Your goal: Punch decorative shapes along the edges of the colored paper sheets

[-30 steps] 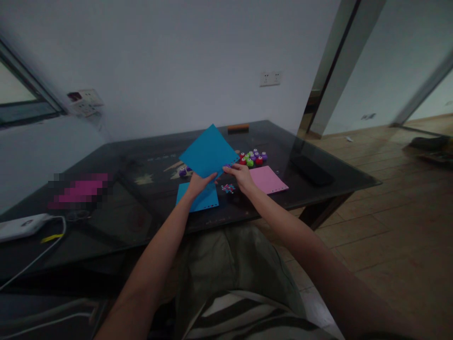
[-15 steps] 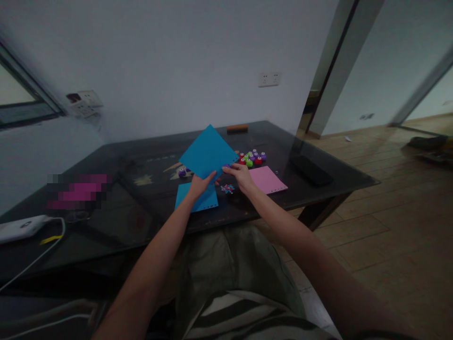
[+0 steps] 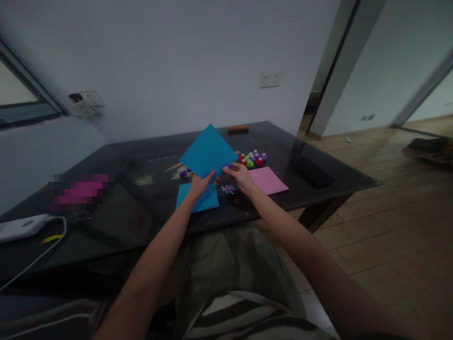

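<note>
Evenly blue; the tilted sheet (image 3: 208, 151).

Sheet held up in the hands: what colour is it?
The held-up sheet is blue; it shows best in the head view, the only one.

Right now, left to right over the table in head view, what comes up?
White rectangular device with cable → pixelated magenta object → raised blue paper sheet in left hand → small red, green and purple pieces → flat black rectangular object.
</note>
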`<state>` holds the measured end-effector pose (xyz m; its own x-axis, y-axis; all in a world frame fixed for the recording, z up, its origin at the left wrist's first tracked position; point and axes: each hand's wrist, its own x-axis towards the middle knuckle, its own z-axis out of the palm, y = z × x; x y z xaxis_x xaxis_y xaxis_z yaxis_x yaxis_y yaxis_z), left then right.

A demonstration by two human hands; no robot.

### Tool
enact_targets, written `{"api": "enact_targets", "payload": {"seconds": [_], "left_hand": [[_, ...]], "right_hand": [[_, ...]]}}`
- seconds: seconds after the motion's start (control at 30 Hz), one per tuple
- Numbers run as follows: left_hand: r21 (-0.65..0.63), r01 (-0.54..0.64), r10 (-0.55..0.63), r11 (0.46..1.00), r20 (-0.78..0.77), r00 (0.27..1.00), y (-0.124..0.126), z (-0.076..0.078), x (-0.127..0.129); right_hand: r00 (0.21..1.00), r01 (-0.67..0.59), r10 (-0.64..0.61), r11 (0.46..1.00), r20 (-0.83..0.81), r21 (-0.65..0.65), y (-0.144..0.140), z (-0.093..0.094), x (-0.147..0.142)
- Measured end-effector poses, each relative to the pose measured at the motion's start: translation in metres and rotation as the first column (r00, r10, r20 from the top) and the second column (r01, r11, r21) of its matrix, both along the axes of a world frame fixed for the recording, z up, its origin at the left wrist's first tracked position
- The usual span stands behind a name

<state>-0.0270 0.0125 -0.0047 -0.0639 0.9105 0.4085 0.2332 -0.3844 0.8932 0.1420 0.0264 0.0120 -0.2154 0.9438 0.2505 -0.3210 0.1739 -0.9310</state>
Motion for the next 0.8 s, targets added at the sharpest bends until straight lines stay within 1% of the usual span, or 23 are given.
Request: {"api": "enact_targets", "payload": {"seconds": [0.2, 0.43, 0.6, 0.8], "left_hand": [[-0.014, 0.017, -0.017, 1.0, 0.054, 0.998, -0.0012, 0.0009, 0.0009], [-0.025, 0.031, -0.028, 0.999, 0.082, 0.996, -0.003, 0.004, 0.0026], [-0.009, 0.016, -0.016, 1.0, 0.059, 0.998, -0.0032, 0.0047, 0.0026], [-0.015, 0.014, -0.013, 1.0, 0.044, 0.999, -0.0031, 0.0047, 0.0012]], "right_hand": [[1.0, 0.009, -0.009, 1.0, -0.022, -0.002, -0.0012, 0.0018, 0.0], [1.0, 0.024, -0.024, 1.0, 0.001, 0.01, -0.0007, 0.002, -0.0003], [1.0, 0.025, -0.025, 1.0, 0.016, 0.014, 0.0011, -0.0001, -0.0002], [0.999, 0.017, -0.017, 1.0, 0.029, 0.018, 0.0004, 0.0019, 0.0009]]}}
